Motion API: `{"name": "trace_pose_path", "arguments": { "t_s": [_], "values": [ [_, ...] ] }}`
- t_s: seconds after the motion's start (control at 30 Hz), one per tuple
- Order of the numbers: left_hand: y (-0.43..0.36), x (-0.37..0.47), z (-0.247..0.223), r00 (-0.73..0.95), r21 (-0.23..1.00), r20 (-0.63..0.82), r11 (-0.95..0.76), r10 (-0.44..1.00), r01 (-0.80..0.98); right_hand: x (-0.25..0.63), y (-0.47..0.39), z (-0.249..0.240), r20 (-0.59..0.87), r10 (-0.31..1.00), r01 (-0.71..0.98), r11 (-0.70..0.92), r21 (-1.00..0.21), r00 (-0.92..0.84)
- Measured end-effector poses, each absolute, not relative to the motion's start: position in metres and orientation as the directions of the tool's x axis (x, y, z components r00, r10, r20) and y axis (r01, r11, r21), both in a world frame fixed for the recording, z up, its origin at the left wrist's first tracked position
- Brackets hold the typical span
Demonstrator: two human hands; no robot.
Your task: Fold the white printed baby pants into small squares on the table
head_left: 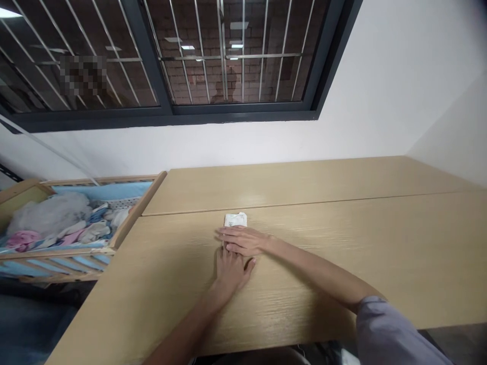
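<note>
On the wooden table (323,243) lies a small flat white packet (236,219) with some dark print; its near part is hidden under my hands. My right hand (243,240) rests flat across it, fingers stretched to the left. Just below, my left hand (230,269) lies with its fingers pointing away from me and the thumb spread to the right. The left fingertips are partly covered by my right hand, so I cannot tell how much of the packet they touch.
To the left stands a wooden crib (137,215) with blue lining, holding a heap of clothes and cloths (57,218). A seam runs across the table. Beyond it are a white wall (228,144) and a dark-framed window (243,112) with metal bars.
</note>
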State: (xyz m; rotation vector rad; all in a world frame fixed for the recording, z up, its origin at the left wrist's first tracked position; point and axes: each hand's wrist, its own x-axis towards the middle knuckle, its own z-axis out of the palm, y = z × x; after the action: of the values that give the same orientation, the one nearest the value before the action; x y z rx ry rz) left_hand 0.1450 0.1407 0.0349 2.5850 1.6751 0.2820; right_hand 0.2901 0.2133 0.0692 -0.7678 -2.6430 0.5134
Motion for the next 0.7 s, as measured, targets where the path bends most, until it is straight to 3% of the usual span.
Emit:
{"name": "trace_pose_path", "arguments": {
  "t_s": [0.2,0.4,0.6,0.7],
  "values": [
    [0.142,0.143,0.032,0.406,0.138,0.171,-0.43,0.898,0.892,0.305,0.235,0.053,0.17,0.604,0.449,0.726,-0.521,-0.779],
    [0.142,0.141,0.027,0.388,0.128,0.195,-0.415,0.901,0.901,0.32,0.268,0.052,0.178,0.657,0.51,0.703,-0.495,-0.733],
    [0.141,0.14,0.041,0.383,0.128,0.157,-0.403,0.91,0.906,0.334,0.297,0.035,0.122,0.802,0.668,0.562,-0.488,-0.585],
    [0.15,0.135,0.06,0.348,0.145,0.134,-0.366,0.928,0.919,0.339,0.297,0.035,0.162,0.871,0.712,0.476,-0.517,-0.464]
  ]
}}
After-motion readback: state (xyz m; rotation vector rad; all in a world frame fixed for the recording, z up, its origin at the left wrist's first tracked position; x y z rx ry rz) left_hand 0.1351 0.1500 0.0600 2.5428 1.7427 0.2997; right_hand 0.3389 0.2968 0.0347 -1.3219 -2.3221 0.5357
